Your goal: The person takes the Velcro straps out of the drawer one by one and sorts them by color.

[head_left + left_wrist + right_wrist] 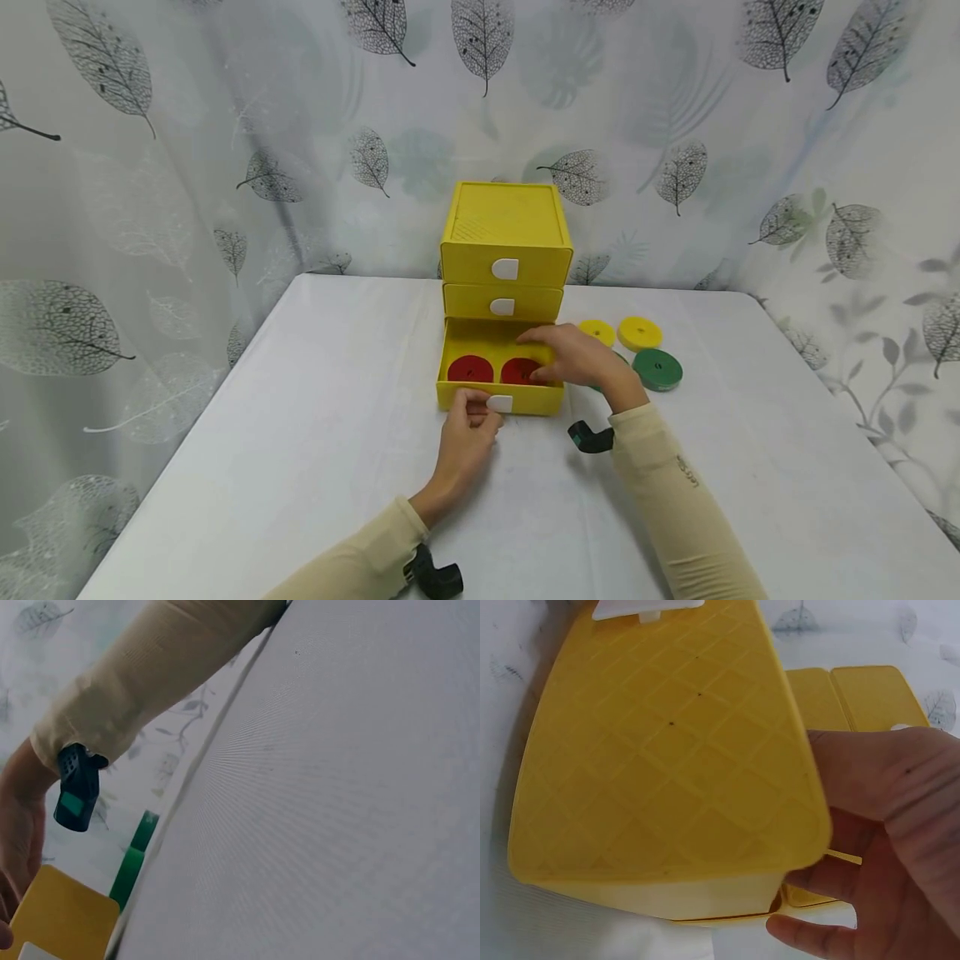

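Note:
The bottom drawer [500, 398] of a small yellow drawer unit [506, 212] is pulled out toward me. Two red discs [470, 368] lie side by side in it. With curled fingers my left hand [467, 442] holds the drawer's front, beside its white pull tab [500, 404]. My right hand [581, 358] reaches over the drawer's right wall, thumb and fingers spread above the right red disc [517, 371], which it partly covers. In the right wrist view the drawer's underside or front panel [675, 750] hides part of that hand's fingers.
Right of the unit, two yellow discs [640, 333] and a green disc [657, 369] lie on the white table [337, 400]; another green one is mostly hidden by my right hand. A leaf-patterned curtain [300, 125] hangs behind. Dark wrist cameras [590, 437] jut from both sleeves.

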Motion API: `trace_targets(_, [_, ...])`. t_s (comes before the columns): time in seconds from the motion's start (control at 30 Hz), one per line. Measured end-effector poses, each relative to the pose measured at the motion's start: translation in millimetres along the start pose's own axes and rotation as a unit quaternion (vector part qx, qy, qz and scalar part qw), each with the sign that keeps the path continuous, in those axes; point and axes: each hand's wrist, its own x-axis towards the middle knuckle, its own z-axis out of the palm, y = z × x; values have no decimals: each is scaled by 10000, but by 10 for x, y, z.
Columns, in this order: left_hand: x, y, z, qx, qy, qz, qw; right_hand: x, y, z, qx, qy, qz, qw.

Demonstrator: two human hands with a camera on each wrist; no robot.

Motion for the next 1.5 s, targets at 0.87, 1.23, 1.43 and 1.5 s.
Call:
trace_targets(0.87, [-51, -41, -8, 82, 175, 14, 9998, 70, 48, 155, -143, -671, -232, 9974])
trace_targets(1.23, [-54, -21, -2, 81, 86, 18, 9999, 121, 32, 185, -505, -466, -108, 9976])
trace_targets(1.43, [-51, -13, 10, 102, 60, 106, 9999, 161, 50, 261, -808, -81, 228, 9964])
trace_targets(1.5, [-53, -14, 12, 122, 85, 119, 9998, 174, 58, 283, -850, -24, 220, 9961])
